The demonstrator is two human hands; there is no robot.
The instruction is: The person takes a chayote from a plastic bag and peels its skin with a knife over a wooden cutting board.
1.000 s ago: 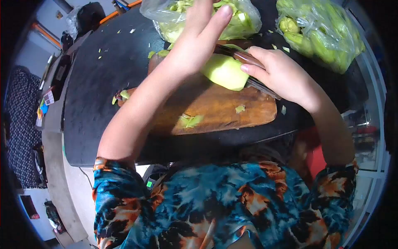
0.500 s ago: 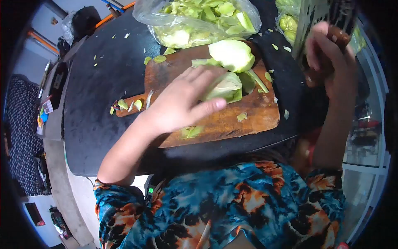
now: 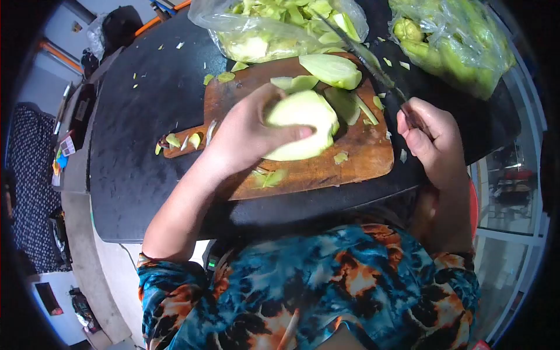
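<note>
My left hand [image 3: 248, 128] is closed around a large pale green vegetable half [image 3: 306, 125], thumb on its near face, over the wooden cutting board [image 3: 356, 166]. It looks like peeled chayote, but I cannot be sure of the kind. In my right hand [image 3: 434, 140], at the right of the board, a knife [image 3: 379, 76] is gripped by its handle. Its long dark blade slants up and left, apart from the held half. Another pale green half [image 3: 332, 70] lies at the board's far edge, among cut slices [image 3: 294, 83].
An open plastic bag [image 3: 219, 41] of pale green pieces stands behind the board. At the back right is a second plastic bag [image 3: 466, 64] of whole green vegetables. Peel scraps [image 3: 268, 177] lie on the board and on the dark table [image 3: 134, 157].
My right hand has come down and left from the upper right, and the knife blade now points away over the board. The vegetable half under my left hand has been turned and grasped.
</note>
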